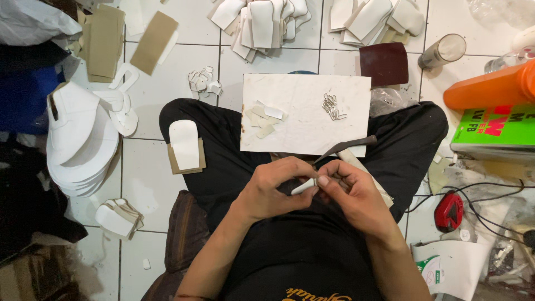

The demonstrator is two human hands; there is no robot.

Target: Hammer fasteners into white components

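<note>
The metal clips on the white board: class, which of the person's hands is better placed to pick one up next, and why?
Probably the left hand: the right hand holds a dark blade, and both pinch a small white piece. The metal clips lie ahead on the white board.

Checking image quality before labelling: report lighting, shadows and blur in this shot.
Head view: even overhead light, soft shadows beside the board; left hand, right hand and the white piece they pinch look sharp; corners bend slightly, wide-lens distortion; mild glare on floor tiles.

A board lay across the lap; metal clips sat near its right edge; offcuts lay left of them.
</note>
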